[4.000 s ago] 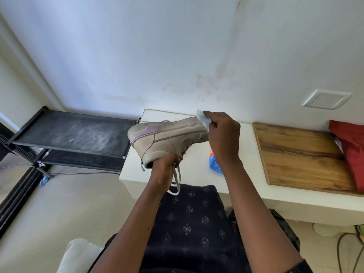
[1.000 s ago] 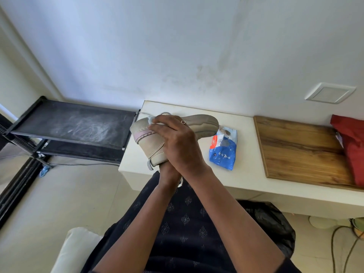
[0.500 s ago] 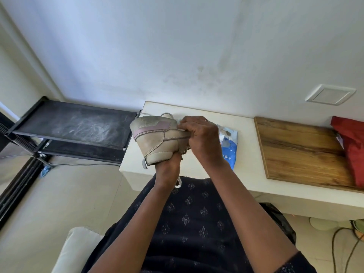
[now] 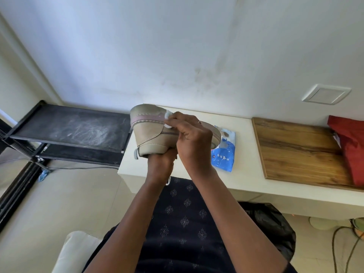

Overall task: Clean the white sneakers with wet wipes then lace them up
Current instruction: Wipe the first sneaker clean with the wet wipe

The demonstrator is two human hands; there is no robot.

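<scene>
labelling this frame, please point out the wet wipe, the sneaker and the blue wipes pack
wet wipe (image 4: pixel 167 114), head view, white wad at the pink stripe
sneaker (image 4: pixel 149 138), head view, beige heel side panel
blue wipes pack (image 4: pixel 223 157), head view, its blue front

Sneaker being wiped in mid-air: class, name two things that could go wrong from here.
1. The left hand grips the sneaker only from below, so hard rubbing by the right hand might twist it loose.
2. The wet wipe is a small wad; it may smear dirt along the pink band.
</scene>
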